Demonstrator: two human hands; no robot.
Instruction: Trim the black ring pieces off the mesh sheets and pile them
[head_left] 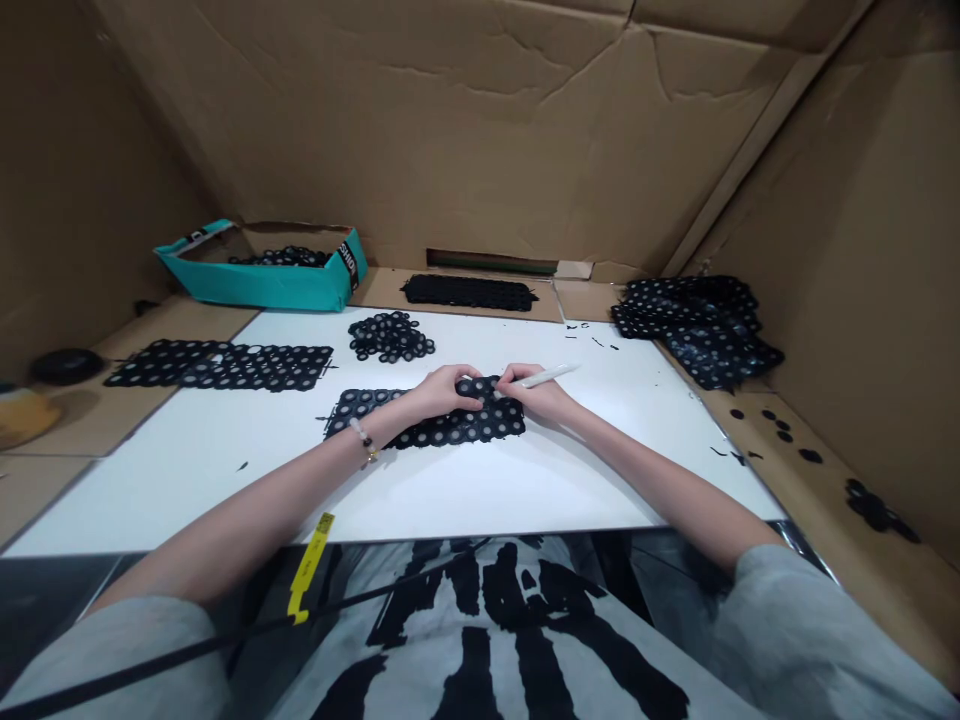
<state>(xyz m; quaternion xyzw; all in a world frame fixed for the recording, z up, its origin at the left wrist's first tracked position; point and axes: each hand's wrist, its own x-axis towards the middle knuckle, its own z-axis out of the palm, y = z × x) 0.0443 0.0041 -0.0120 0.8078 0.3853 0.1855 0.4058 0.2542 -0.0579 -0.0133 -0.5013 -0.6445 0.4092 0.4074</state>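
Note:
A black sheet with rows of pale round spots [450,428] lies on the white board [465,490] in front of me. My left hand [444,390] rests on the sheet near its upper right part, thumb and forefinger curved round a black piece at the sheet. My right hand [536,393] holds a white pen-like tool [551,376], its fingertips at the sheet's upper right corner. Behind the sheet is a pile of small black rings [388,337].
Spotted black sheets lie at the left [259,367] and in a heap at the right [697,320]. A teal box [262,285] holds black rings. A dark stack [469,292] lies at the back. Cardboard walls [480,140] surround the board; black scraps [874,505] lie right.

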